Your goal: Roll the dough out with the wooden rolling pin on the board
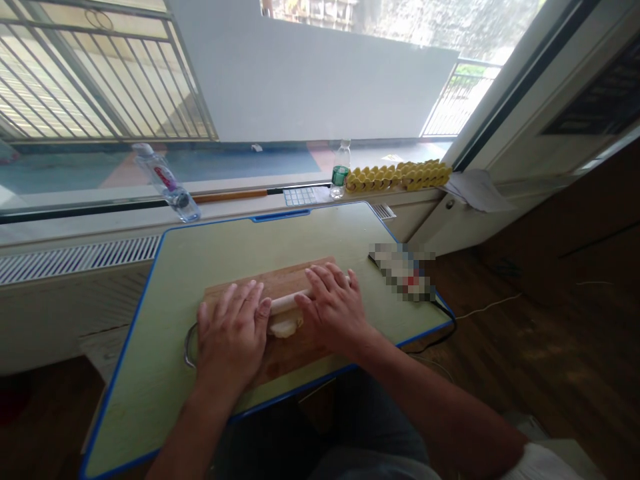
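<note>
A pale rolling pin [286, 304] lies across a wooden cutting board [273, 281]. My left hand [234, 330] rests flat over its left end, fingers stretched forward and the thumb alongside the pin. Over the right end lies my right hand [336, 308], its fingers extended and spread across it. Both palms hide the pin's ends. Between the hands, on the near side of the pin, a flattened piece of pale dough [285, 327] shows on the board, partly under the pin.
The board lies on a blue-edged table [150, 347], its metal handle [189, 347] at left. A pixelated object [403, 272] with a black cable is at the right edge. On the windowsill stand a tilted bottle [167, 185], a green-labelled bottle [340, 175] and yellow egg trays [400, 177].
</note>
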Demonstrator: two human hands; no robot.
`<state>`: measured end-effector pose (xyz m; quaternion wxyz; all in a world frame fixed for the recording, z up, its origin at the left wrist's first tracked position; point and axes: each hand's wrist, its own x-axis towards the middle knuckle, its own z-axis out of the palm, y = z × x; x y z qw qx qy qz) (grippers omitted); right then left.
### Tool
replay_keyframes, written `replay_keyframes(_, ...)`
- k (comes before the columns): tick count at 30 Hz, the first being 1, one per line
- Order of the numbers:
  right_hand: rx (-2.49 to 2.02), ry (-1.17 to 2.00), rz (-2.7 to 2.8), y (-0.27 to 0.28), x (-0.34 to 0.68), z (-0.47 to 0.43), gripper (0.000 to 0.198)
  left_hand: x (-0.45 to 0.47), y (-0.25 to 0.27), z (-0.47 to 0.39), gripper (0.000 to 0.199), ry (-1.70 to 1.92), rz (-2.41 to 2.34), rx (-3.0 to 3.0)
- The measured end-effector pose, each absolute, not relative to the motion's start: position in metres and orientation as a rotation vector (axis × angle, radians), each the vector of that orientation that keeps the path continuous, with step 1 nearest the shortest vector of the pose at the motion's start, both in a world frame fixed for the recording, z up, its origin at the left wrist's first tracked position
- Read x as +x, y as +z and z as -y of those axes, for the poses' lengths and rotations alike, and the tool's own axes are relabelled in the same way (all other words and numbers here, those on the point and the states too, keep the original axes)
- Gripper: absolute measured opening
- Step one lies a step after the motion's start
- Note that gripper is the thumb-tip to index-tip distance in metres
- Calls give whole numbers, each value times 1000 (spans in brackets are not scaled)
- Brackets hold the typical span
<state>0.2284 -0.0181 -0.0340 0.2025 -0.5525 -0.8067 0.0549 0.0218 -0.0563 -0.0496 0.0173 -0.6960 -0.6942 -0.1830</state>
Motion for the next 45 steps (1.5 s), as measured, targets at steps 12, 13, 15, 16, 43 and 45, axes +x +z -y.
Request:
replay_keyframes(12, -1429, 105, 2319, -48, 254, 73, 57, 39, -56, 116, 59, -676, 2056, -2160)
replay_keyframes(13, -1446, 106, 2318, -48, 251, 65, 58, 38, -54, 107, 60, -657, 2079, -2157)
replay_keyframes(15, -1489, 108, 2310, -45, 241, 45, 58, 34, -50, 84, 61, -614, 2130, -2147)
replay_keyframes(16, -1515, 104, 2302, -43, 237, 35, 58, 32, -48, 73, 62, -588, 2158, -2142)
replay_keyframes(43, -1532, 125, 2264, -32, 225, 14, 51, 28, -43, 60, 61, -565, 2177, -2198)
replay_keyframes(45, -1493, 160, 2303, -30, 233, 21, 50, 26, -43, 68, 57, -587, 2145, -2244)
